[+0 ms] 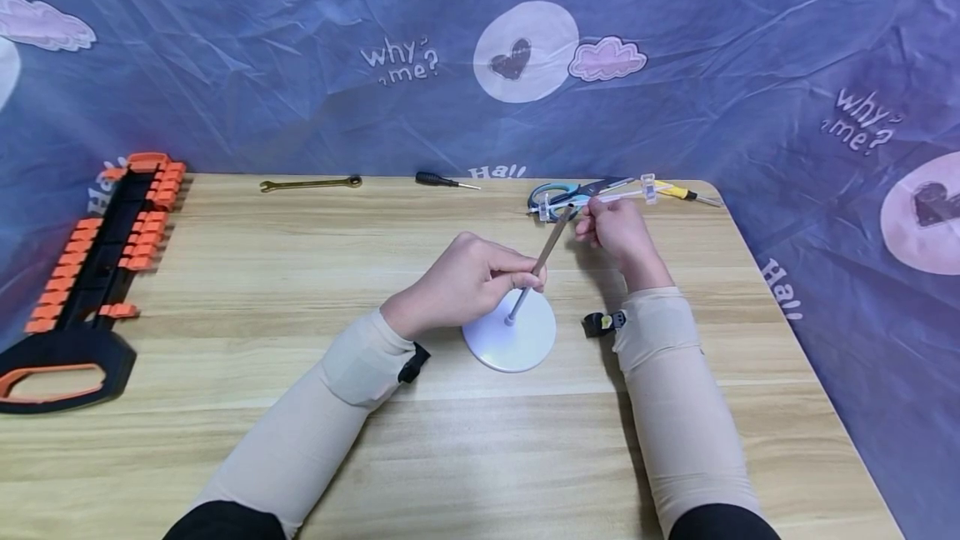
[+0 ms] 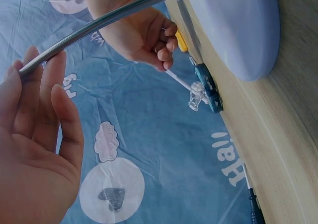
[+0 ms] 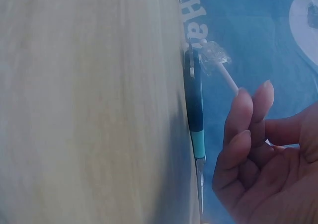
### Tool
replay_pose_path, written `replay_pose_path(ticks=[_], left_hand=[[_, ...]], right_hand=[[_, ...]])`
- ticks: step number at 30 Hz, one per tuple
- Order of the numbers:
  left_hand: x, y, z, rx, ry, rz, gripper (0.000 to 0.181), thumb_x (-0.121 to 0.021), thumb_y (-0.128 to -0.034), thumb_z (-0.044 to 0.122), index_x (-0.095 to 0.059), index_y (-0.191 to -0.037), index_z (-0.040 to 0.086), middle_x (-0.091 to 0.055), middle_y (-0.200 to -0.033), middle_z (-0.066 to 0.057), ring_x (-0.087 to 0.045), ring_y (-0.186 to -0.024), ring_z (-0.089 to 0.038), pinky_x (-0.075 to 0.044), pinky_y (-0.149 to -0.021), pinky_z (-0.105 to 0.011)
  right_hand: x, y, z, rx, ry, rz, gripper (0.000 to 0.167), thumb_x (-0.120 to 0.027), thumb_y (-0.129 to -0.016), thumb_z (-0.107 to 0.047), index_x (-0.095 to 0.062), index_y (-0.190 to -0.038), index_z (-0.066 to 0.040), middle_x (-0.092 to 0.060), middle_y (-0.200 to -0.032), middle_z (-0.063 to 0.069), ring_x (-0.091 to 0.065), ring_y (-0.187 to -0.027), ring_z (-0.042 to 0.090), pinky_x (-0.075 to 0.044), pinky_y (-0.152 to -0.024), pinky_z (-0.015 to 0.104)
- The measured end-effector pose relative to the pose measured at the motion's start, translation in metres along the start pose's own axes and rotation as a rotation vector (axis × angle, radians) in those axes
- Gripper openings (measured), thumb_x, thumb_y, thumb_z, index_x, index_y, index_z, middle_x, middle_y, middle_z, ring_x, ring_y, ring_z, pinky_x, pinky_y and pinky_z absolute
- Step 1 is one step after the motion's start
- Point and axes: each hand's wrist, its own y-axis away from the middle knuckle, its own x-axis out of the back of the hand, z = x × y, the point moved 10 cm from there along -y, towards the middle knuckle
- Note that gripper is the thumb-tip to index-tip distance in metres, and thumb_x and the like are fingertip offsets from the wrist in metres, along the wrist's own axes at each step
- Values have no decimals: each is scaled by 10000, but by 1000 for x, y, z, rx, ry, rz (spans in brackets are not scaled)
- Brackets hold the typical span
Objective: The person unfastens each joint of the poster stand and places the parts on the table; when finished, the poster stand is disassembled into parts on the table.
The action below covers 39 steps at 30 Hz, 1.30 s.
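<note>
My left hand (image 1: 461, 286) holds a metal pole (image 1: 551, 244) between thumb and fingers, near the pole's middle. The pole leans up and to the right from a round white base (image 1: 495, 344) on the table. In the left wrist view the pole (image 2: 99, 28) looks slightly curved, with its free end at the left fingertips. My right hand (image 1: 618, 232) pinches a thin white rod (image 1: 633, 195) just beyond the pole's tip. Clear plastic clips (image 1: 648, 188) sit toward both rod ends; one clip (image 3: 214, 57) shows in the right wrist view.
Behind the rod lie blue-handled scissors (image 1: 551, 190) and a yellow-handled screwdriver (image 1: 678, 192). A black screwdriver (image 1: 433, 179) and a wrench (image 1: 311, 183) lie along the table's back edge. An orange-and-black rack with a handle (image 1: 97, 257) occupies the left side. Patterned cloth (image 1: 300, 65) hangs behind.
</note>
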Motion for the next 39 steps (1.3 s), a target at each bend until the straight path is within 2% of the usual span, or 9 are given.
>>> replay_pose_path(ticks=[12,21,31,34,39], left_hand=[[-1,1,-1,5,3,-2,137,-761,-987,142,-859,-1084,135,-827,-1002,52,-750,-1002,-9,-575,-871,-202],[0,1,-1,21,10,-4,136,-757,-991,140,-859,-1081,140,-826,-1011,55,-747,-1008,-7,-574,-875,-204],[0,-1,0,19,10,-3,134,-755,-992,138,-860,-1076,139,-827,-1008,51,-752,-1010,-14,-578,-879,-206],[0,-1,0,22,10,-5,135,-754,-993,137,-860,-1076,142,-826,-1007,55,-750,-1005,-9,-577,-877,-203],[1,-1,0,20,12,-3,138,-755,-991,132,-859,-1081,135,-827,-999,51,-752,-1001,-13,-577,-854,-206]], right_hand=[[1,0,9,-55,59,10,368,-365,-1171,-292,-592,-1135,-4,-648,-629,-135,-655,-599,13,-476,-623,210],[2,1,15,-107,104,-12,382,-335,-1174,-306,-583,-1056,-40,-641,-620,-140,-670,-601,11,-475,-650,229],[5,-1,20,-139,135,9,407,-340,-1172,-311,-612,-1041,-38,-641,-612,-121,-664,-570,16,-472,-618,221],[6,-1,20,-141,137,26,407,-344,-1171,-288,-619,-1094,2,-649,-651,-103,-664,-572,18,-528,-628,219],[8,-2,18,-137,151,55,402,-351,-1164,-214,-582,-1258,101,-642,-850,-13,-656,-595,28,-621,-684,252]])
